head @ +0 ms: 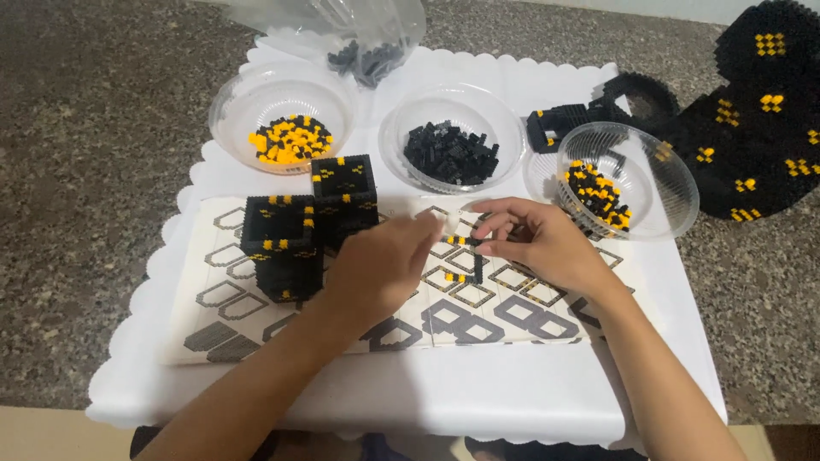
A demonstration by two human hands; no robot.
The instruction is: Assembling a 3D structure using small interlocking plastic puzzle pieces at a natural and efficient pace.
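Left clear bowl (pixel 229 101): yellow bricks (pixel 290 138). Middle bowl (pixel 401 115): black bricks (pixel 451 153). Right tilted bowl (pixel 675 183): mixed bricks. Left hand (pixel 380 265) and right hand (pixel 534 242): fingers curled, pinching small black-yellow brick strip (pixel 464 242) above patterned instruction sheet (pixel 478 320). Black tower (pixel 282 248) beside left hand.

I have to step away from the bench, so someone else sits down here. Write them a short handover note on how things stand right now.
Left hand: over the instruction sheet, fingers bent; whether it pinches a brick cannot be told.
Right hand: fingertips at the small black-and-yellow strip lying on the sheet.
Done: two hollow black towers stand on the sheet's left part.
Supplies: yellow bricks bowl, black bricks bowl, tilted mixed bowl, bag behind.
Left: the strip is only a few bricks long.
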